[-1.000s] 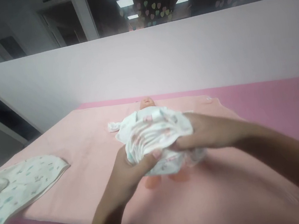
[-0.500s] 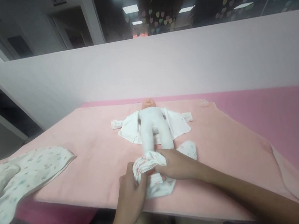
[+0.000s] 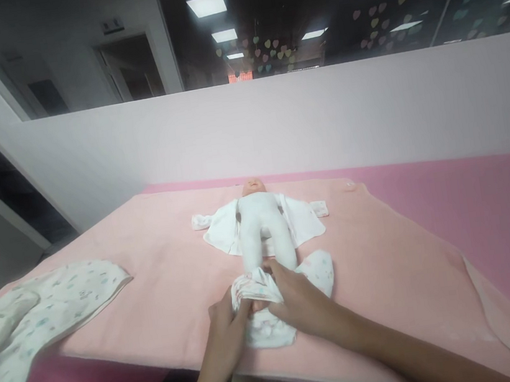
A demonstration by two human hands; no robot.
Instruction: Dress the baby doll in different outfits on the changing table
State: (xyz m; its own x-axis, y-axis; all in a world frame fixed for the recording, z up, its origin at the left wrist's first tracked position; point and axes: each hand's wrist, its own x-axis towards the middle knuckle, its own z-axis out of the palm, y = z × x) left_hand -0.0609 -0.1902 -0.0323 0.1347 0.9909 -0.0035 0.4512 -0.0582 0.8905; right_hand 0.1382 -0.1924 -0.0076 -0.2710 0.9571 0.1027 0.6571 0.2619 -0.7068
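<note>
Baby trousers [image 3: 266,315], soft printed cotton bunched into thick folds, are lying at the feet of a doll [image 3: 262,227] on a pink towel [image 3: 386,261], with the left hand [image 3: 228,323] and right hand [image 3: 298,301] both gripping the gathered cloth. Limp fabric is likely slipping from the fingers, or snagging on the doll's smooth legs.

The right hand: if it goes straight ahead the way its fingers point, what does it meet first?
Probably the doll's legs: the right hand grips the bunched garment at their lower end.
</note>
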